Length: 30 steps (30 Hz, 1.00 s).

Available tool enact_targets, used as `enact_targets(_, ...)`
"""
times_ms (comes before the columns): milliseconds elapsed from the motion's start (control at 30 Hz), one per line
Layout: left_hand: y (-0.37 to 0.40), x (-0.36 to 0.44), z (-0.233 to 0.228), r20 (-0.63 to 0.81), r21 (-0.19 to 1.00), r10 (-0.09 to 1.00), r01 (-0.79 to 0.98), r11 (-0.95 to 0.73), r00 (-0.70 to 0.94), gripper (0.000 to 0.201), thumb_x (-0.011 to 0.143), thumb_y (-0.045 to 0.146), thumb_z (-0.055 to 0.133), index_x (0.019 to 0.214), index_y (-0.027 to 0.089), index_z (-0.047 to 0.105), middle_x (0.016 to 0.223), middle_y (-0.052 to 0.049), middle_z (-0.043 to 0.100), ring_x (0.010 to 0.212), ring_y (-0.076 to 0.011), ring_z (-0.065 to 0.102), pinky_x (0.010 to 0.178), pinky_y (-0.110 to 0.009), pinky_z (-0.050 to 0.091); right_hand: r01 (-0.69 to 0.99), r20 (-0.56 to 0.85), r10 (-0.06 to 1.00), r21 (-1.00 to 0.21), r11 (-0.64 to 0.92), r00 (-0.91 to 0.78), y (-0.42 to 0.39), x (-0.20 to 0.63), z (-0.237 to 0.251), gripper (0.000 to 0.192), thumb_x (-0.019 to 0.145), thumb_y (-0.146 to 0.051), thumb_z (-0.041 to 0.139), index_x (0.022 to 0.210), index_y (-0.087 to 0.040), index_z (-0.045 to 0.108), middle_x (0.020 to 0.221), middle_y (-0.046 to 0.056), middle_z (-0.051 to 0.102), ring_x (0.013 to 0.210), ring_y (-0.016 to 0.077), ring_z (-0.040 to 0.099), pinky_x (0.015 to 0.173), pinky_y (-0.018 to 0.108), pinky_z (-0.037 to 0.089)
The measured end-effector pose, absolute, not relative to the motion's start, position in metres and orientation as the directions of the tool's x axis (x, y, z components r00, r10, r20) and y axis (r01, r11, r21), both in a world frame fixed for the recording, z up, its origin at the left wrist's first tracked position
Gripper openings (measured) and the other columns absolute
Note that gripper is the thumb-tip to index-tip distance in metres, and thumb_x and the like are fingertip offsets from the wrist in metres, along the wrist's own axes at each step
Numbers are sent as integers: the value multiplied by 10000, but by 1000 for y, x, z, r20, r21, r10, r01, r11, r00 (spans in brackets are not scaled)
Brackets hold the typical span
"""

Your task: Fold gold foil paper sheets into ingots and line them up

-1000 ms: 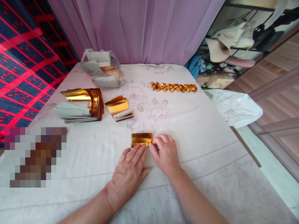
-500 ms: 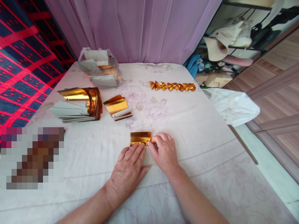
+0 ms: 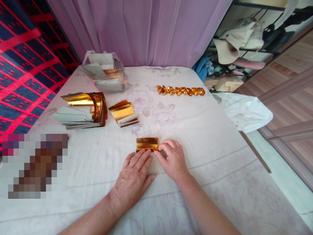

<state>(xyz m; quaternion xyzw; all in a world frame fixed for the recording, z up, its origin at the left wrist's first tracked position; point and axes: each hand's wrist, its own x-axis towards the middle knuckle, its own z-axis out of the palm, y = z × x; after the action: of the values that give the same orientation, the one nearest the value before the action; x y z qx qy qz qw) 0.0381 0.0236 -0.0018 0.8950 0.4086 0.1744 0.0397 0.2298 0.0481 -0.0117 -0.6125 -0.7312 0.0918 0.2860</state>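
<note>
A small sheet of gold foil paper (image 3: 147, 143) lies on the cloth in front of me, its near edge folded over. My left hand (image 3: 137, 171) rests flat, fingers stretched out, with the fingertips pressing on that near edge. At the sheet's near right corner, my right hand (image 3: 172, 159) has thumb and forefinger pinched on the foil. Beyond, to the left, lies a small stack of gold foil sheets (image 3: 124, 112). A thicker folded bundle of gold foil paper (image 3: 84, 112) is beside it.
A row of folded gold foil pieces (image 3: 181, 90) lies at the back right. At the back left stands a clear plastic bag (image 3: 105, 71) with more paper. A white bag (image 3: 244, 111) hangs by the table's right edge, near shelves holding a cap (image 3: 226, 49).
Both hands stay almost where they were. The right thumb and forefinger have shifted very slightly at the foil's near right corner.
</note>
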Motion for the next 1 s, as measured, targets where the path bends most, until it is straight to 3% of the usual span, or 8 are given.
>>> enact_targets(167, 46, 21, 2, 373, 337, 823, 764, -550, 429, 417, 951, 289, 511, 1349, 165, 504, 1304, -144, 606, 1179, -282, 558, 965, -457, 464, 830, 307, 947, -500, 246, -95, 49, 231, -12, 83, 845, -244, 672, 785, -225, 618, 933, 29, 658, 896, 211, 564, 772, 346, 383)
enact_targets(367, 61, 13, 4, 276, 389, 859, 767, -511, 432, 151, 941, 294, 558, 979, 240, 694, 926, -30, 733, 880, -226, 632, 804, -410, 446, 804, 305, 945, -531, 270, -116, 48, 234, -12, 19, 842, -231, 665, 832, -232, 648, 951, 34, 662, 922, 215, 584, 791, 356, 400)
enact_targets(600, 55, 17, 9, 342, 339, 819, 753, -564, 460, 194, 977, 262, 504, 910, 223, 681, 870, -11, 738, 838, -204, 628, 791, -384, 402, 762, 370, 914, -541, 356, -164, 47, 240, -11, 84, 868, -214, 631, 841, -240, 707, 944, 29, 663, 921, 191, 600, 806, 344, 424)
enact_targets(767, 54, 15, 7, 300, 383, 847, 758, -527, 438, 173, 965, 267, 515, 916, 228, 676, 771, 3, 705, 764, -198, 620, 753, -371, 404, 769, 376, 911, -527, 362, -171, 46, 240, -12, 100, 879, -235, 608, 813, -215, 680, 949, 45, 665, 929, 203, 604, 811, 360, 427)
enact_targets(1000, 54, 16, 4, 256, 427, 883, 773, -469, 394, 135, 935, 259, 531, 949, 214, 658, 839, -8, 729, 804, -220, 640, 781, -399, 425, 783, 363, 920, -524, 335, -151, 46, 238, -11, 151, 902, -265, 573, 769, -218, 627, 942, 42, 668, 918, 205, 596, 799, 355, 414)
